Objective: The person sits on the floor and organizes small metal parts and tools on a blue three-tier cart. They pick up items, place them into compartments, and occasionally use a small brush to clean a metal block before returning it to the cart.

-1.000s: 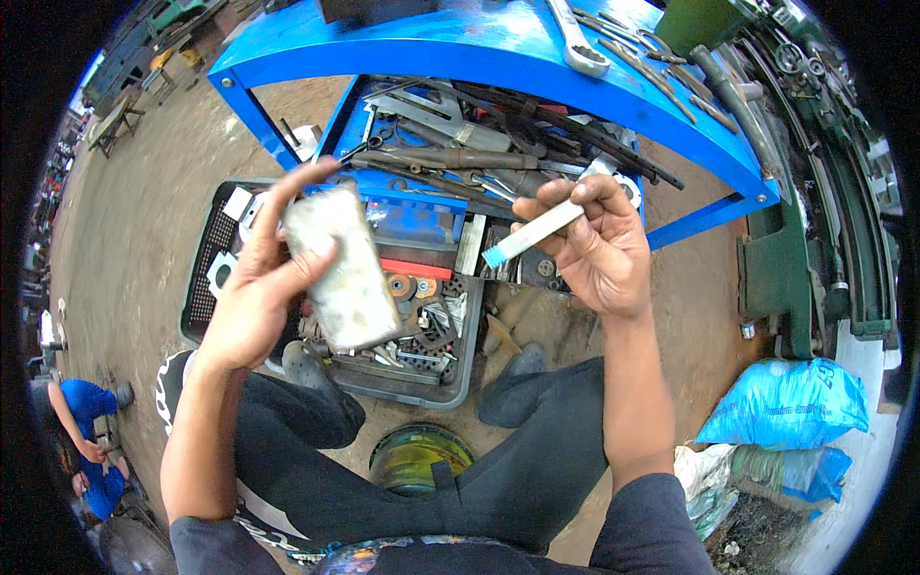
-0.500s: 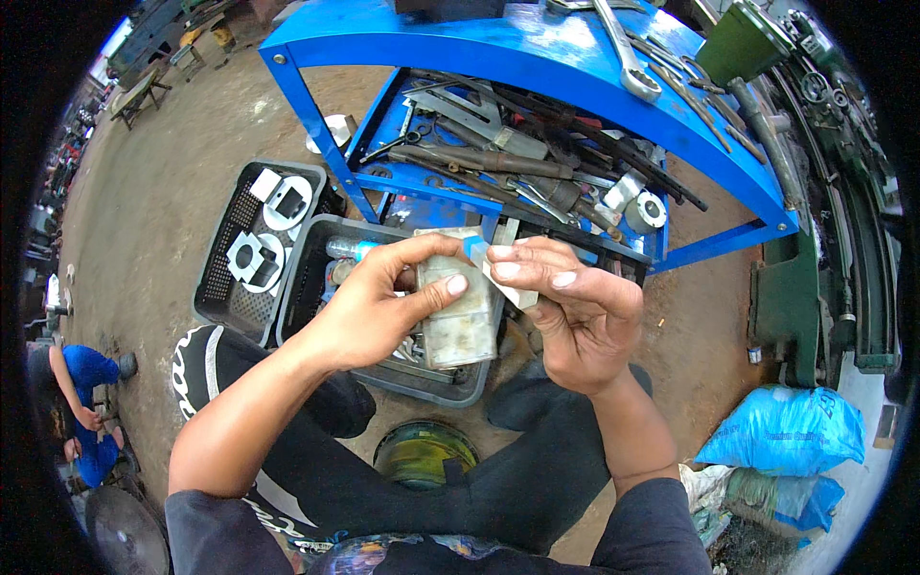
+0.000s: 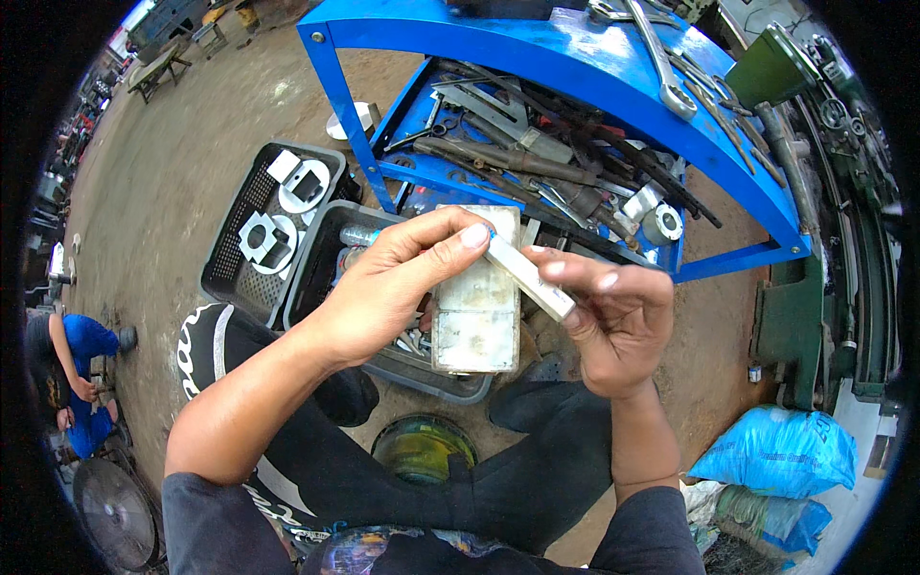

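A slim white cardboard box [image 3: 533,278] with a blue end is tilted between my hands. My left hand [image 3: 407,264] pinches its upper end between thumb and forefinger. My right hand [image 3: 618,321] has its thumb and fingertips at the lower end. Beneath the slim box is a cloudy, stained plastic case [image 3: 474,331], its long side pointing away from me. The lower fingers of my left hand reach behind the case's left edge; their grip on it is mostly hidden. A dark bin [image 3: 446,385] with metal pieces and a bottle [image 3: 358,236] is below.
A black basket [image 3: 222,230] with white flanged parts stands left of the bin. Ahead is a blue workbench [image 3: 402,36] with a shelf full of tools and bars. A blue sack [image 3: 776,450] lies at right near green machinery [image 3: 795,321]. Someone crouches at far left.
My left thumb has left the plastic case and now presses the slim box's upper end. The slim box has turned, showing more of its long side. The view has shifted slightly.
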